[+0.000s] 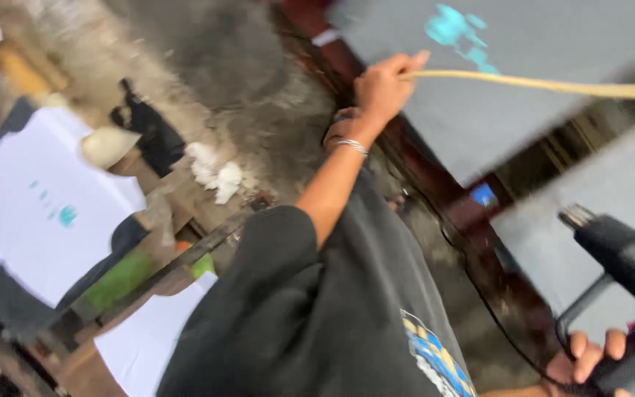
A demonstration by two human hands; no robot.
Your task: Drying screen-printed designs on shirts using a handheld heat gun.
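My left hand [382,90] is raised, a silver bracelet on its wrist, and is closed on the end of a long pale yellow cord or thin rod [553,85] that runs off to the right edge. At the bottom right, my right hand [586,360] grips the handle of a black heat gun [626,257] whose metal nozzle points up and to the left. Under the cord lies a grey T-shirt [538,51] with a turquoise print [456,29]. My black shirt [332,323] fills the lower middle. The view is blurred.
A second grey shirt [589,198] lies on the right. White T-shirts [45,206] with a small turquoise print lie on boards at left. A white rag [214,173] and a black cloth [148,132] rest there. A black cable [472,279] crosses the concrete floor [259,88].
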